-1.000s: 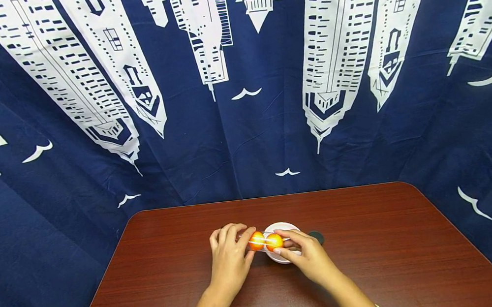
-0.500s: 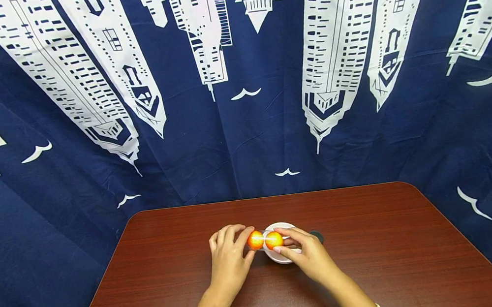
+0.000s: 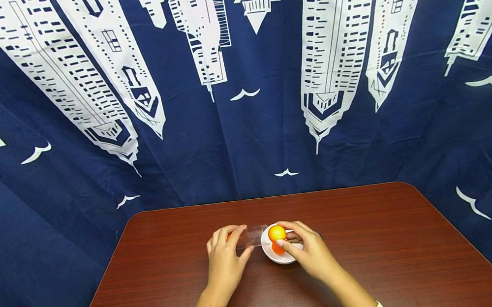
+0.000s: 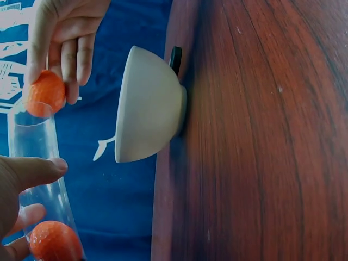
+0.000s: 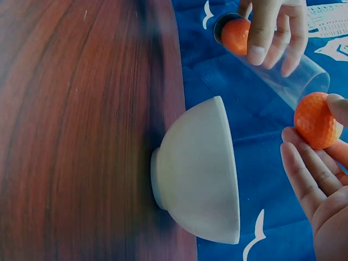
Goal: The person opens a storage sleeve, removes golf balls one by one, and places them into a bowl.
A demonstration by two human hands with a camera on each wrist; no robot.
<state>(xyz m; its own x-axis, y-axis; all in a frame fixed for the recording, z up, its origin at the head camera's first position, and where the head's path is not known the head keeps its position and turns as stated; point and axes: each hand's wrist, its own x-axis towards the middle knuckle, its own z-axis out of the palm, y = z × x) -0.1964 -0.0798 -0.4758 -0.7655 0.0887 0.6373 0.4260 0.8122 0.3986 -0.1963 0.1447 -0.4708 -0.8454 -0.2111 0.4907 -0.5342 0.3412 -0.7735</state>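
Observation:
My left hand (image 3: 227, 259) grips a clear plastic tube (image 3: 254, 236) lying nearly level above the table. In the left wrist view, one orange golf ball (image 4: 54, 240) sits inside the tube's closed end. Between thumb and fingers, my right hand (image 3: 311, 251) pinches a second dimpled orange golf ball (image 5: 318, 120) right at the tube's open mouth. Below it stands a white bowl (image 5: 198, 168) upright on the table. Seen from above, another orange ball (image 3: 278, 247) lies in the bowl, partly hidden by the right thumb.
The brown wooden table (image 3: 160, 280) extends widely around the bowl. A dark round lid (image 4: 175, 60) lies behind the bowl, mostly covered by my right hand in the head view. A blue curtain (image 3: 228, 150) with white buildings hangs behind the table.
The ball in my right fingers has come out of the tube's mouth. The other ball in the tube has slid back toward my left hand, and the tube has shifted slightly left.

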